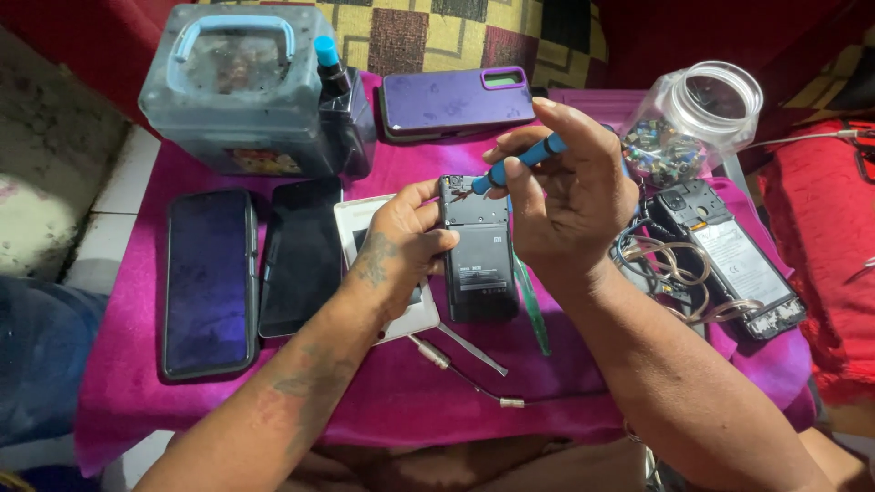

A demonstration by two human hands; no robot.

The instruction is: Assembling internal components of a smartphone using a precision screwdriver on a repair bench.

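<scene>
Near the middle of the tabletop, the left hand grasps an opened black phone by its left edge. The right hand pinches a blue-handled screwdriver, tip at the phone's top end. Tweezers lie toward the near edge.

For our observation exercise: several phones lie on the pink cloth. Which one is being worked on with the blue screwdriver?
The opened black phone steadied by the left hand; the right hand points the blue screwdriver at its top. Others lie untouched.
</scene>
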